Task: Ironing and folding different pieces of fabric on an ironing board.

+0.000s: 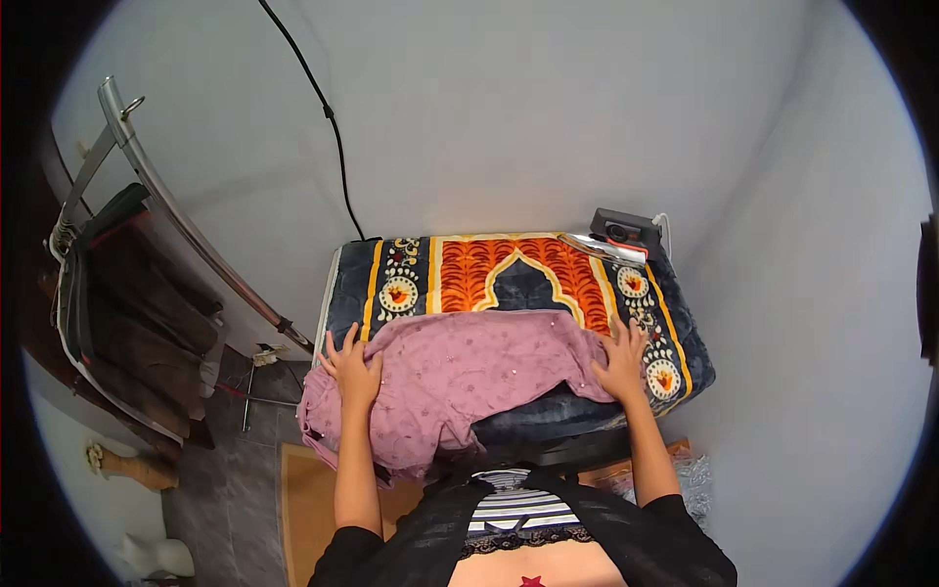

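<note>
A pink patterned cloth garment (469, 359) lies spread across the near half of a table covered with a dark blanket (521, 290) with orange and yellow patterns. My left hand (356, 368) rests flat on the garment's left part, fingers spread. On its right end lies my right hand (622, 363), its fingers also apart and reaching over the blanket. Neither hand plainly grips the fabric. Some of the garment hangs over the near left edge of the table, bunched and partly hidden by my left forearm.
A clothes iron (605, 249) lies at the blanket's back right, beside a grey box-shaped device (623, 226) with a white cable. A black cable (334, 125) hangs along the wall. On the left, dark garments (139, 308) hang near a curved-looking metal rail (191, 227).
</note>
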A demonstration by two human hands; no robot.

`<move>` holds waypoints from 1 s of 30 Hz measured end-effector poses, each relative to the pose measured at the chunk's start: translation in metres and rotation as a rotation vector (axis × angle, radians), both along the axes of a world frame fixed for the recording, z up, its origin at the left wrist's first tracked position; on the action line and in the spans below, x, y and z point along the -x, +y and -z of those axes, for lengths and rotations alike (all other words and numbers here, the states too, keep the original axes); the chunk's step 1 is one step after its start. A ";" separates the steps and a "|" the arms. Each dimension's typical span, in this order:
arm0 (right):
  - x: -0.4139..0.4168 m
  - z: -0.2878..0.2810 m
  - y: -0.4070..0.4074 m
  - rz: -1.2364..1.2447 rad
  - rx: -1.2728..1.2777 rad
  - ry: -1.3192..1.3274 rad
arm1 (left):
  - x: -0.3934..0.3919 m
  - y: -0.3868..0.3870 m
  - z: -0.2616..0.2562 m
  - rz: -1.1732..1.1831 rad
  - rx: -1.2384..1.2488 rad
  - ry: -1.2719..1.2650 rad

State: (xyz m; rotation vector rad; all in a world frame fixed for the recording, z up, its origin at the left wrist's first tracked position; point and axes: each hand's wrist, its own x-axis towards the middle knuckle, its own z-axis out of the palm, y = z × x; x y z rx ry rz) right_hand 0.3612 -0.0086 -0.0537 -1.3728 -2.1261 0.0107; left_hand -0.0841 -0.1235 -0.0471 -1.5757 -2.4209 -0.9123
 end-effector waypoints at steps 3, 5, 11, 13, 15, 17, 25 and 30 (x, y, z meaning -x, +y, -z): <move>0.016 -0.007 -0.018 -0.075 0.081 -0.062 | 0.004 -0.015 -0.003 -0.044 0.005 -0.008; 0.029 -0.001 -0.025 -0.131 0.084 0.008 | 0.023 -0.027 0.007 -0.208 -0.298 0.105; 0.050 -0.054 -0.007 -0.220 0.043 0.000 | 0.037 -0.049 -0.084 -0.348 -0.683 0.387; 0.046 -0.085 0.017 -0.169 -0.017 0.009 | 0.029 -0.034 -0.122 -0.362 -0.714 0.525; 0.042 -0.125 0.037 -0.059 -0.050 -0.020 | 0.027 -0.012 -0.166 -0.289 -0.896 0.573; 0.034 -0.153 0.069 -0.003 -0.155 -0.034 | 0.034 0.016 -0.213 -0.232 -1.007 0.671; 0.041 -0.259 0.163 0.428 -0.595 0.079 | 0.064 0.197 -0.367 -0.150 -1.261 0.981; 0.006 -0.225 0.185 0.558 -0.829 0.186 | 0.001 0.197 -0.325 0.156 -1.242 0.650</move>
